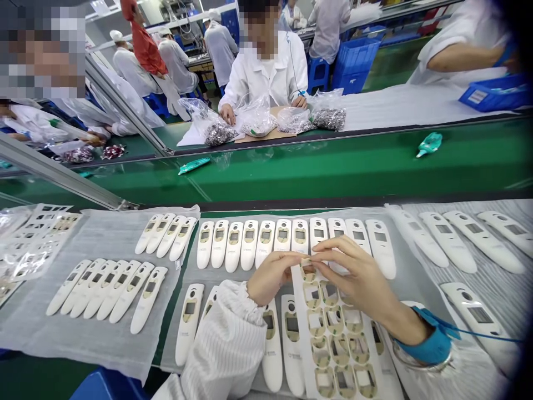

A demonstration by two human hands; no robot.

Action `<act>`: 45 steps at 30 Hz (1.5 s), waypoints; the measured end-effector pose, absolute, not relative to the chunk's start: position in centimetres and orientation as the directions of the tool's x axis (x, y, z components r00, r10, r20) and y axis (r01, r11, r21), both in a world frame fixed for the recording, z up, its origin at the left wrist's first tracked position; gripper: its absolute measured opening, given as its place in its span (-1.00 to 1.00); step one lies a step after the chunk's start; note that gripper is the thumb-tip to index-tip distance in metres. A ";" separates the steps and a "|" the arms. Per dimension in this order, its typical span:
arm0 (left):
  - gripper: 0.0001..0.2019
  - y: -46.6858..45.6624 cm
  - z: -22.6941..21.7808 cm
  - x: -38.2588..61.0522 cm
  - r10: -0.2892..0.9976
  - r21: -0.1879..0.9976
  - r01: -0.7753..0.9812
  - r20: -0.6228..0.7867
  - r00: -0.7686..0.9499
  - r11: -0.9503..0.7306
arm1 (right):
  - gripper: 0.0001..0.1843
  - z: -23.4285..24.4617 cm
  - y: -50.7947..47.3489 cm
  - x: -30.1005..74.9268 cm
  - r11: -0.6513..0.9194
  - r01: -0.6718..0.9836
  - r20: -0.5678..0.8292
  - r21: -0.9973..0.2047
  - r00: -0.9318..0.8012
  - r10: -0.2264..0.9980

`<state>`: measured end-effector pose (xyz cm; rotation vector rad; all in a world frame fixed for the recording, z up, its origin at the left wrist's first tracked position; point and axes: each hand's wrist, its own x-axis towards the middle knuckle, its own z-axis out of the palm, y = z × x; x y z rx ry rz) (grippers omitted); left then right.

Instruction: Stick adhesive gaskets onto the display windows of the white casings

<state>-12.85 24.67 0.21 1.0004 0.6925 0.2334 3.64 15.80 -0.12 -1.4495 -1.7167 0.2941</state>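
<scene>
My left hand (272, 276) and my right hand (360, 278) meet at the top edge of a clear sticker sheet (333, 339) that carries several small window labels. Both hands pinch with fingertips at the sheet's top, where a small label (307, 261) sits between them. The sheet lies over white thermometer-like casings (291, 233) laid in rows on a white foam mat (104, 244). A blue wrist strap (433, 341) with a cord is on my right wrist.
More casings lie at the left (108, 289) and right (453, 241). Spare label sheets (37, 239) rest at far left. A green conveyor belt (333, 166) runs behind, with teal packets (428, 144). A person in white (266, 72) handles bags of parts across it.
</scene>
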 end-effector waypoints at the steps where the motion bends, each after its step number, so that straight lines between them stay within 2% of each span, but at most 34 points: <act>1: -0.70 24.6 0.2 -12.7 0.474 0.823 0.119 -0.431 0.768 0.555 | -0.87 -0.2 15.6 3.7 0.321 0.732 0.482 -0.601 0.012 0.876; 3: -0.67 24.6 0.1 -12.6 0.444 0.801 0.105 -0.430 0.786 0.590 | -0.87 -0.4 15.4 3.9 0.331 0.769 0.516 -0.547 -0.002 0.857; 6: -0.59 24.7 -0.5 -12.5 0.383 0.794 0.122 -0.414 0.826 0.596 | -0.86 -0.8 14.9 4.0 0.319 0.753 0.511 -0.575 0.027 0.859; 9: -0.51 24.9 -1.5 -12.5 0.400 0.877 0.225 -0.404 0.823 0.424 | -0.85 -0.7 13.8 4.0 0.306 0.708 0.471 -0.636 0.042 0.881; 11: -0.53 24.9 -2.1 -12.4 0.451 0.911 0.288 -0.399 0.798 0.295 | -0.85 -0.2 13.1 4.0 0.311 0.657 0.422 -0.687 0.013 0.906; 13: -0.60 24.9 -2.3 -12.2 0.506 0.919 0.340 -0.393 0.768 0.199 | -0.89 0.6 12.9 4.4 0.275 0.578 0.329 -0.768 -0.011 0.944; 15: -0.67 24.8 -2.2 -12.0 0.537 0.911 0.403 -0.381 0.753 0.081 | -0.91 1.1 13.6 5.6 0.156 0.513 0.188 -0.844 0.012 0.982; 17: -0.70 24.6 -1.7 -11.7 0.513 0.894 0.447 -0.371 0.774 -0.029 | -0.83 0.7 15.4 7.4 0.000 0.479 0.043 -0.878 0.079 0.996; 20: -0.73 24.3 -1.2 -11.0 0.458 0.877 0.455 -0.345 0.819 -0.152 | -0.70 -1.6 19.0 10.4 -0.141 0.433 -0.073 -0.890 0.169 0.983; 23: -0.72 24.0 -1.5 -10.4 0.498 0.824 0.409 -0.184 0.847 -0.392 | -0.64 -4.2 21.6 12.2 -0.171 0.431 -0.096 -0.886 0.191 0.977; 26: -0.72 23.7 -2.2 -10.1 0.507 0.708 0.350 0.013 0.862 -0.613 | -0.65 -5.6 22.7 12.7 -0.167 0.436 -0.104 -0.884 0.164 0.981; 30: -0.74 23.5 -3.0 -10.1 0.506 0.663 0.339 0.071 0.859 -0.668 | -0.70 -5.9 23.0 12.8 -0.157 0.444 -0.107 -0.882 0.137 0.985; 45: -0.75 23.5 -3.4 -10.1 0.510 0.680 0.342 0.054 0.859 -0.648 | -0.71 -6.2 23.2 12.8 -0.099 0.491 -0.056 -0.865 0.103 0.993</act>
